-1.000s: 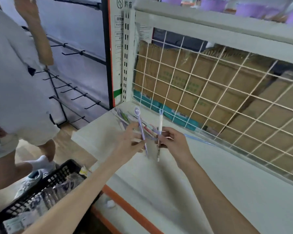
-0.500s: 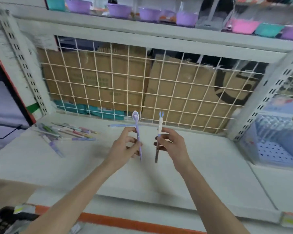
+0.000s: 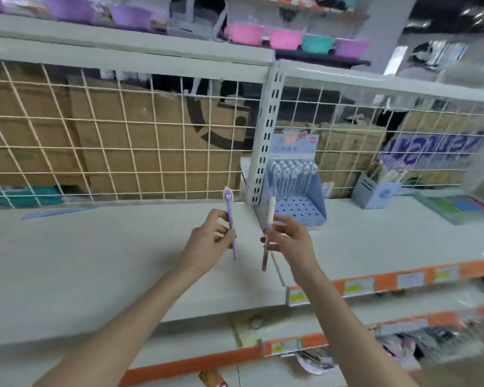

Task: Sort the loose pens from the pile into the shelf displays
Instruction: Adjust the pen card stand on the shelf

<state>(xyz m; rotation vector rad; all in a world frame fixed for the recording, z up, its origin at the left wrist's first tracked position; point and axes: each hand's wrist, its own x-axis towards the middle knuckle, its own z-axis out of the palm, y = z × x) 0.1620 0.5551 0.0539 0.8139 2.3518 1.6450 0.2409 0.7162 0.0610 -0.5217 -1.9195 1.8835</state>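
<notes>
My left hand (image 3: pixel 207 241) pinches a purple pen (image 3: pixel 230 216) with a round topper, held upright over the white shelf (image 3: pixel 95 261). My right hand (image 3: pixel 289 241) grips a white pen (image 3: pixel 270 212) with a dark lower end, also upright. Just behind the right hand stands a blue pen display box (image 3: pixel 296 191) with several round-topped pens in its holed tray. Further right sits a second blue display holder (image 3: pixel 376 191) with purple-topped pens. The loose pile is out of view.
A wire grid (image 3: pixel 123 141) backs the shelf, with cardboard boxes behind it. A perforated upright post (image 3: pixel 264 141) divides the two shelf bays. A loose blue strip (image 3: pixel 59 212) lies at the back left. Coloured packs (image 3: pixel 458 205) lie at the far right. Orange price rails run along the shelf fronts below.
The view has swung right along the shelf. The pen pile has left the frame and the display boxes have come closer. Both hands still hold their pens upright.
</notes>
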